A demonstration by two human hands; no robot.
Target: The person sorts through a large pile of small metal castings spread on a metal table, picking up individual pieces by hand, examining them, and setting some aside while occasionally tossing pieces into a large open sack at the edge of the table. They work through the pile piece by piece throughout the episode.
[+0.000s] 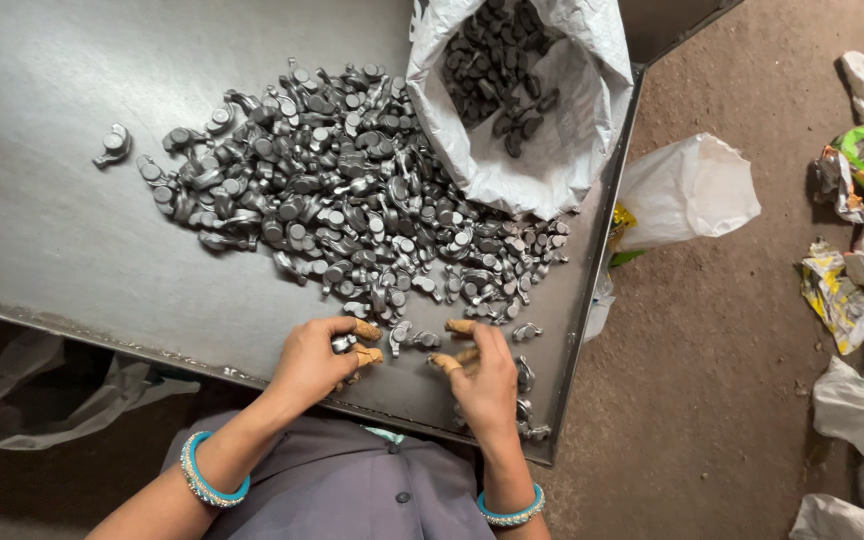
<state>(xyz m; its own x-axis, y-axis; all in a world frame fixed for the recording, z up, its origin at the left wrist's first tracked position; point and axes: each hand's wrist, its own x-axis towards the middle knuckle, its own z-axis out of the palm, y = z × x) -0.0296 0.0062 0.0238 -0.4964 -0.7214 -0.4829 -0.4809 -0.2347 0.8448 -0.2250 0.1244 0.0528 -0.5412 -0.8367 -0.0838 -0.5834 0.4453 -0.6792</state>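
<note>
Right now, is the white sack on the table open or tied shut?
Open. The white sack lies tipped with its mouth spread wide; dark metal parts show inside.

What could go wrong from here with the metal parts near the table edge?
A few metal parts lie right at the table corner beside the right hand; a sweep could knock them onto the floor. The left hand pinches one small part in taped fingertips, which might slip. The white sack leans over the edge and could spill.

white sack (562, 130) on table (open)
</note>
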